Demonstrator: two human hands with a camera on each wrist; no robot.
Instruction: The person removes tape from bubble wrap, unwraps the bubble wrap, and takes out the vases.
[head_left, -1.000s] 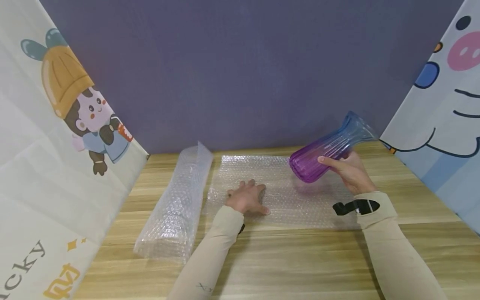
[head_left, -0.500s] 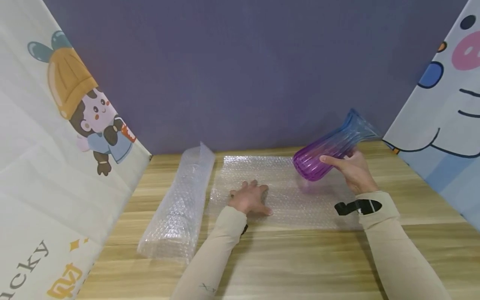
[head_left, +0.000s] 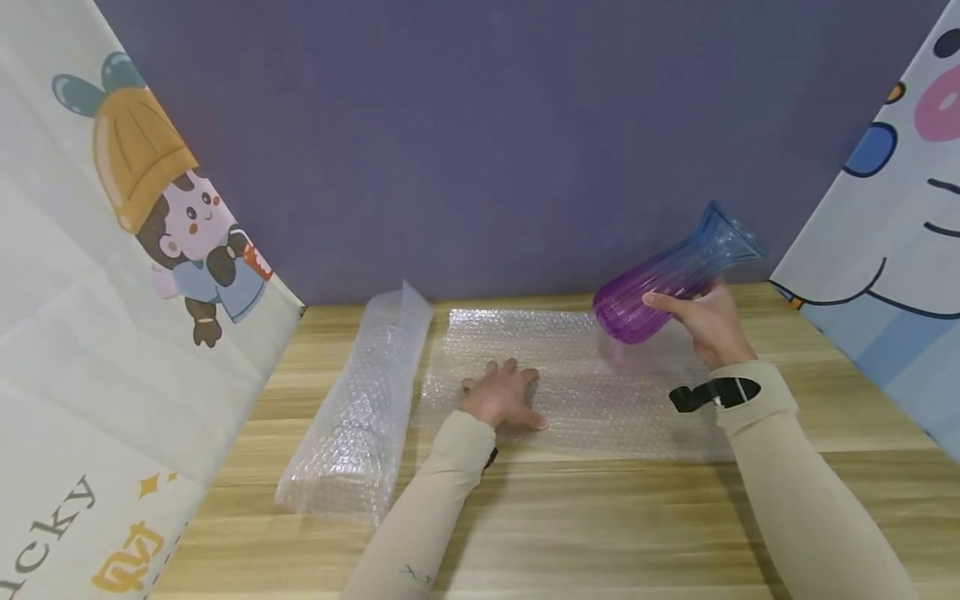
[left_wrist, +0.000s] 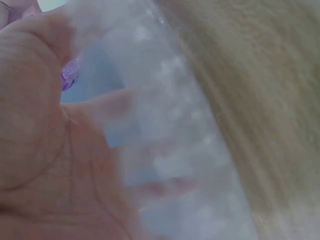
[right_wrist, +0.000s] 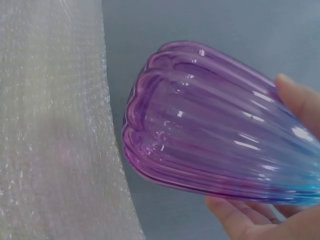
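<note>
In the head view my right hand (head_left: 716,329) grips a ribbed glass vase (head_left: 637,304), purple at the base and fading to blue at its flared mouth. The vase is tilted, base down to the left, above the right part of a flat bubble wrap sheet (head_left: 592,400). Up close in the right wrist view, thumb and fingers wrap the body of the vase (right_wrist: 195,120). My left hand (head_left: 501,396) rests with spread fingers on the left part of the sheet. Cloudy bubble wrap (left_wrist: 185,115) covers the fingertips in the left wrist view.
A second, folded length of bubble wrap (head_left: 352,417) lies left of the sheet on the wooden table (head_left: 600,525). A dark blue-grey wall (head_left: 480,150) stands at the back. Printed cloth panels (head_left: 97,317) flank both sides.
My right hand has raised the vase slightly and moved it a little to the right, away from the sheet's middle. The left hand has stayed in place on the bubble wrap.
</note>
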